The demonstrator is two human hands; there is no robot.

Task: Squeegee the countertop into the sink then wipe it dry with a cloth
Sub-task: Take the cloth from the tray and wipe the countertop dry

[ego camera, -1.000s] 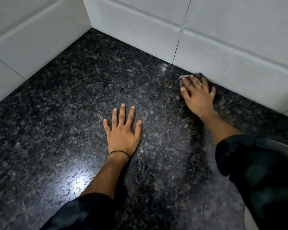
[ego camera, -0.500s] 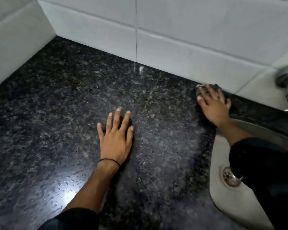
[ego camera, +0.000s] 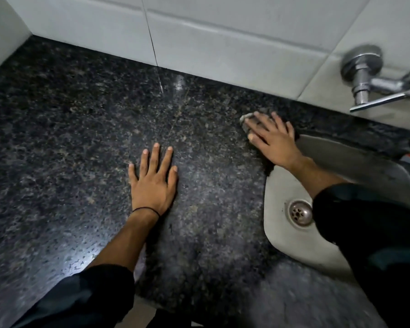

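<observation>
Cloth (ego camera: 246,120) nearer sink (ego camera: 276,185), under right hand (ego camera: 273,143)

Sink (ego camera: 279,185) right of countertop (ego camera: 69,138), tap (ego camera: 365,76) behind.

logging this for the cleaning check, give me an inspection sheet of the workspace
surface: dark speckled countertop, glare patch front left
job's things: grey cloth under the right hand, beside the sink rim; no squeegee seen
clutter: nothing seen
hands: left hand flat on the countertop, fingers straight; right hand presses the cloth, fingers straight
cables: nothing seen
surroundings: white tiled wall, metal tap on it, drain in the sink
</observation>
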